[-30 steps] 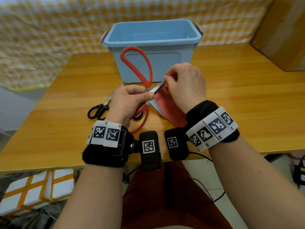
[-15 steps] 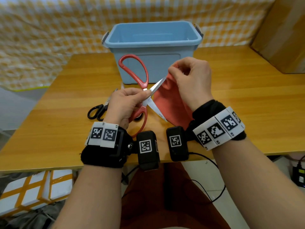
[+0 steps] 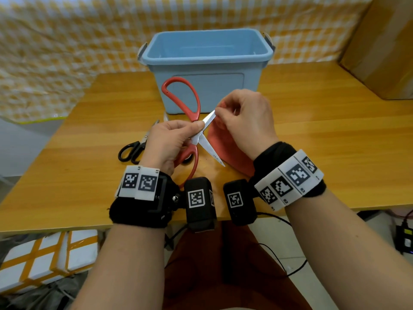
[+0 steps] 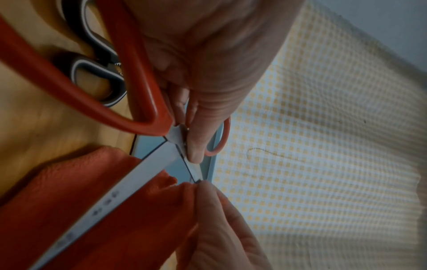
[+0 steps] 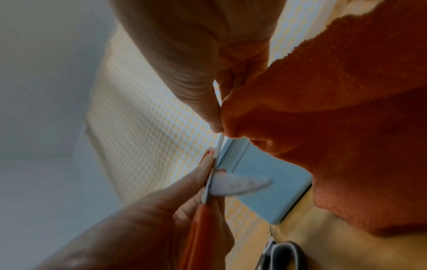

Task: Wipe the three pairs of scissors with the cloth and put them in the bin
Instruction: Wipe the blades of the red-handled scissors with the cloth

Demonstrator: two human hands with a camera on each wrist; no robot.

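Wooden worktop: left hand grips open red-handled steel scissors; right hand pinches orange terry cloth at the two-o'clock blade tip.

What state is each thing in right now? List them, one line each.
red scissors: blades spread open, held off the table.
cloth: pinched round the tip of the upper blade, rest hanging.
left hand: grips the red scissors at the pivot.
right hand: pinches the cloth.
black scissors: lying on the table, blades together.
bin: open-topped, nothing visible inside.
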